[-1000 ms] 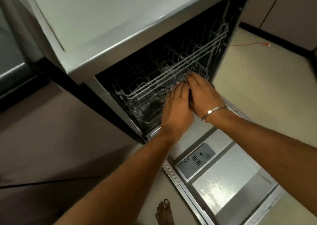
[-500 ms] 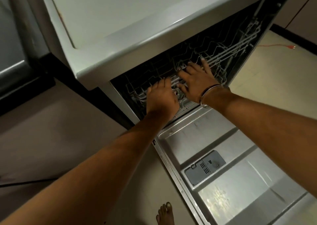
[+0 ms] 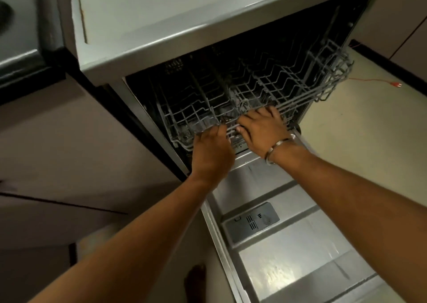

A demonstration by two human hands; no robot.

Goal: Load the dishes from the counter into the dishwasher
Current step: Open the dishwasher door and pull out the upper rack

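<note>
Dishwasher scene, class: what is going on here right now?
A person stands at an open dishwasher with its door folded down flat. Both hands grip the front rail of the upper wire rack: the left hand curls its fingers over the rail, and the right hand, with a bangle on its wrist, holds it alongside. No dishes show in the rack.

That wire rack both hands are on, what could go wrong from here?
Two risks, I think. The left hand and right hand curl their fingers through the rack wires, so a jerk might pinch them. A bare foot stands beside the open door; stepping forward could knock its edge.
</note>
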